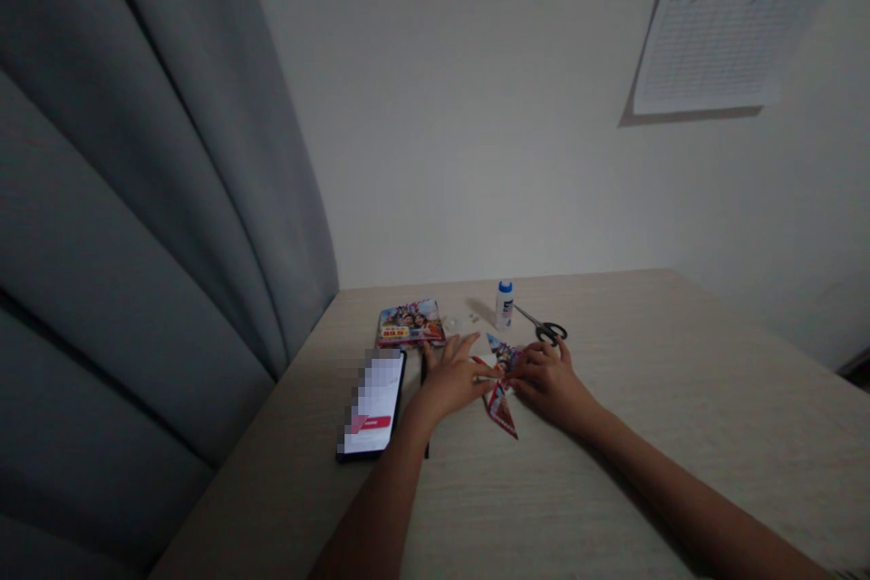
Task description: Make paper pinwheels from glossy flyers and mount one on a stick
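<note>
A folded piece of colourful printed paper (501, 410) with pointed corners, like a pinwheel, lies on the table between my hands. My left hand (452, 378) is at its left side, fingers spread, with the thumb side touching the paper's middle. From the right, my right hand (549, 378) has its fingers bent together on the paper near its centre. Those fingers cover part of the paper, so the exact pinch is hidden. Behind it stand a small white glue bottle (504, 308) with a blue cap and a pair of scissors (549, 331) with black handles.
A lit phone (372, 408) lies to the left of my left forearm. Behind it is a stack of printed flyers (410, 323). A thin dark stick (426, 450) runs partly beneath my left arm. The wooden table (612, 507) meets the wall; a grey curtain (169, 154) hangs left.
</note>
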`<action>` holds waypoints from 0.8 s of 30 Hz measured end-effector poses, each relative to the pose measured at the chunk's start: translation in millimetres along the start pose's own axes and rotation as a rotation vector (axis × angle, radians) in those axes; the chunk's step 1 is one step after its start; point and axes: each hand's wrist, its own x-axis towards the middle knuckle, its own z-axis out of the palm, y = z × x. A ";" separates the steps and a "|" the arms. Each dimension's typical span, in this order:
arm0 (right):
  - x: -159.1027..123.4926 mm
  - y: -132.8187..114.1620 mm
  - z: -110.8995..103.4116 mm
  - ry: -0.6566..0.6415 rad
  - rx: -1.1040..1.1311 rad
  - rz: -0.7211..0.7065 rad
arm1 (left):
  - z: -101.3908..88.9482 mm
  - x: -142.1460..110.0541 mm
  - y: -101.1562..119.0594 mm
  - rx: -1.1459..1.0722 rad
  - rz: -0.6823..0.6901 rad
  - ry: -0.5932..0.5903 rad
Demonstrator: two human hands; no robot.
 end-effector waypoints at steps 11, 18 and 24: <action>-1.4 0.5 -0.9 -0.005 -0.024 -0.008 | -6.8 -4.2 -4.6 -0.009 -0.062 0.113; -2.1 -1.0 -3.5 0.012 0.046 -0.080 | -6.6 -6.7 -4.2 0.000 -0.073 0.040; 0.4 9.4 -3.3 0.054 0.097 -0.037 | -6.8 -4.5 -5.0 -0.038 -0.049 -0.013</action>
